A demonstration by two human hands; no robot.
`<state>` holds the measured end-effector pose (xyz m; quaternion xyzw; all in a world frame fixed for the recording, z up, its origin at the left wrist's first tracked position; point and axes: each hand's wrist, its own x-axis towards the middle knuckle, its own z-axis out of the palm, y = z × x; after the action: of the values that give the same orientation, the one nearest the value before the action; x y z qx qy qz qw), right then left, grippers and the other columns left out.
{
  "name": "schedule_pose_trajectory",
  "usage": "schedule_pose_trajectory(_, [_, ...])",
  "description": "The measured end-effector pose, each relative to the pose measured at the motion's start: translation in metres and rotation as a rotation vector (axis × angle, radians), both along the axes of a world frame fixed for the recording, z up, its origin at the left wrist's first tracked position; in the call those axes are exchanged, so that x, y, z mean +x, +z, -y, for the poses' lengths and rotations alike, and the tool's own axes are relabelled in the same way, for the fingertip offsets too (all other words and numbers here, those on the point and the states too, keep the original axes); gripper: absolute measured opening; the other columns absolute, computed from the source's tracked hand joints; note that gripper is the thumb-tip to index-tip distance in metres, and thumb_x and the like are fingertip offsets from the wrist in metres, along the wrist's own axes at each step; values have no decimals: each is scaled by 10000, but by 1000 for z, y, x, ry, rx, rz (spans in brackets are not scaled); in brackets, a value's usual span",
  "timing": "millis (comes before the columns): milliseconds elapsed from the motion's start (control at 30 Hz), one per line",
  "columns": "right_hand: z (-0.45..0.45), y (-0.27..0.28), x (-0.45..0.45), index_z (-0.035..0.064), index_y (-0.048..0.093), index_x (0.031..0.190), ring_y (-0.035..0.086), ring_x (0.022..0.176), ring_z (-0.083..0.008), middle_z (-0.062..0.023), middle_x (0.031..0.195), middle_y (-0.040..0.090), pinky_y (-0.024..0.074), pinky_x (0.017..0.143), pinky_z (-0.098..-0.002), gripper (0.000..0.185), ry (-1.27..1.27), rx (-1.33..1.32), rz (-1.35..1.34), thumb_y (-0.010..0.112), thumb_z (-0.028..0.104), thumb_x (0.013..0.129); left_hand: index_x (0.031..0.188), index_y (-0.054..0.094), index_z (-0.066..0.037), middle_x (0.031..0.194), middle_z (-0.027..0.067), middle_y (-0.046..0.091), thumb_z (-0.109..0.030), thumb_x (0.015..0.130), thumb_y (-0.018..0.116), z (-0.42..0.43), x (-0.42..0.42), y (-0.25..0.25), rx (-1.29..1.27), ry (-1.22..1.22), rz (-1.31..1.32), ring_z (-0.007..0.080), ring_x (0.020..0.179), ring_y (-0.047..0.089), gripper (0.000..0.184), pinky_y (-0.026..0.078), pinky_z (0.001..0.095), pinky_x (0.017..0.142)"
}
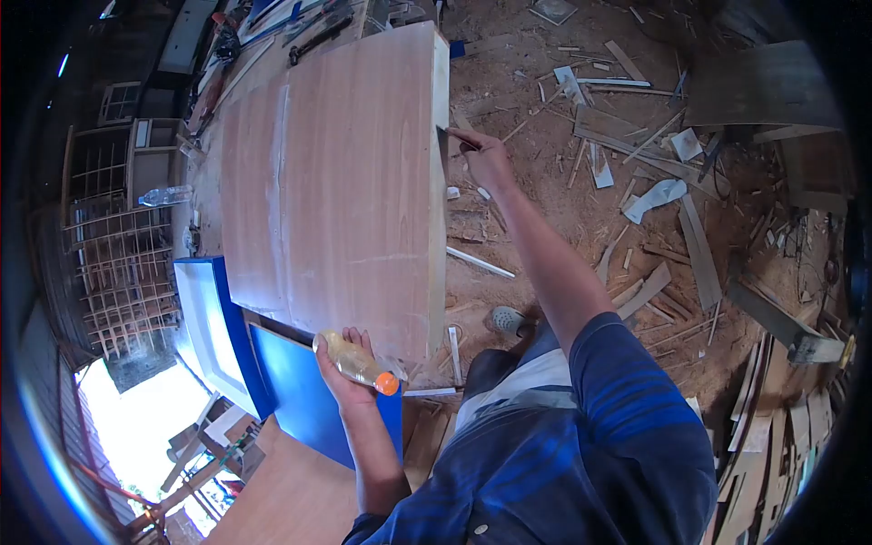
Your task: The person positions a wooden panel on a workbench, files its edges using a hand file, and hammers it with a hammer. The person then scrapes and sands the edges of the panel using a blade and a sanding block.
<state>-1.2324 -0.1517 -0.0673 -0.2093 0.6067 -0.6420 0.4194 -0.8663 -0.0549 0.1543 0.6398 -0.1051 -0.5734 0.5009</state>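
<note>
My left hand (342, 386) is wrapped round a clear plastic bottle (350, 360) with yellowish contents and an orange cap. It holds the bottle tilted, cap toward me, over the near end of a large wood-grain panel (354, 173). My right hand (489, 162) is closed at the panel's right side, pinching a thin dark blade-like piece (443, 145). That piece lies against the pale edge (438, 218) of the panel; its exact kind is hard to make out. A whitish line runs lengthwise along the panel's top face.
A blue panel (313, 386) and a blue-edged white frame (218, 327) stand by the panel's near left. Wood scraps (636, 150) litter the dirt floor on the right. Stacked boards (772, 445) lie at lower right. Another clear bottle (165, 195) rests at left.
</note>
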Motion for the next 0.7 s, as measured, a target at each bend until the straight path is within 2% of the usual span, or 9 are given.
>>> schedule_pose_trajectory(100, [-28, 14, 32, 122, 769, 1304, 631, 918, -123, -55, 1135, 767, 492, 847, -249, 664, -9, -42, -111, 443, -211, 831, 1237, 565, -58, 1145, 88, 629, -409, 957, 754, -8, 33, 1, -2, -2, -6, 223, 1093, 681, 487, 559, 431, 1088])
schedule_pose_trajectory(200, [-72, 9, 85, 99, 763, 1304, 665, 959, -140, -86, 1147, 778, 495, 874, -254, 647, -1, -50, 2, 462, -216, 826, 1395, 480, -36, 1249, 119, 576, -450, 926, 780, -13, 70, -15, -25, -57, -1, 263, 1219, 597, 693, 467, 484, 1183])
schedule_pose_trajectory(267, [-111, -3, 128, 99, 760, 1304, 702, 1047, -173, -120, 1212, 778, 518, 929, -279, 655, 2, -88, -113, 463, -215, 811, 1392, 479, -31, 1250, 119, 575, -452, 929, 777, -14, 81, -19, -26, -74, -22, 265, 1218, 598, 692, 460, 486, 1190])
schedule_pose_trajectory(333, [-162, -2, 173, 128, 762, 1307, 728, 1085, -214, -136, 1265, 764, 550, 955, -317, 654, 108, -60, -112, 483, -187, 806, 1391, 479, -31, 1248, 120, 573, -452, 933, 772, -13, 86, -21, -20, -92, -58, 267, 1213, 602, 688, 460, 488, 1190])
schedule_pose_trajectory(400, [-215, 48, 196, 176, 763, 1313, 738, 1081, -244, -133, 1283, 758, 564, 966, -351, 633, 323, 209, -54, 505, -145, 831, 1392, 479, -35, 1245, 119, 572, -450, 937, 767, -12, 87, -22, -13, -100, -104, 268, 1206, 607, 681, 467, 491, 1184])
schedule_pose_trajectory(500, [-253, 29, 206, 158, 731, 1377, 681, 1069, -146, -78, 1174, 774, 518, 943, -281, 635, 623, 114, -181, 530, -144, 855, 1395, 473, -32, 1241, 120, 568, -448, 936, 767, -12, 91, -15, -38, -145, -123, 270, 1199, 613, 685, 480, 496, 1174])
schedule_pose_trajectory(567, [-221, 35, 183, 150, 738, 1362, 677, 1023, -138, -67, 1163, 776, 527, 889, -290, 540, 425, 282, -249, 551, -76, 909, 1398, 468, -32, 1243, 121, 565, -438, 934, 772, -13, 99, -9, -67, -158, -141, 270, 1200, 615, 688, 492, 496, 1164])
schedule_pose_trajectory(633, [-172, 47, 135, 144, 749, 1338, 668, 947, -119, -53, 1081, 778, 526, 829, -293, 473, 65, 113, -286, 569, -33, 938, 1396, 467, -31, 1241, 121, 566, -428, 930, 778, -16, 107, -3, -84, -157, -156, 270, 1200, 619, 686, 505, 495, 1154])
schedule_pose_trajectory(700, [-118, 59, 89, 133, 754, 1326, 647, 863, -111, -37, 958, 759, 517, 779, -294, 463, -51, 93, -271, 567, -40, 940, 1388, 470, -29, 1234, 120, 570, -416, 926, 786, -22, 115, 2, -87, -142, -171, 271, 1200, 624, 680, 517, 492, 1144])
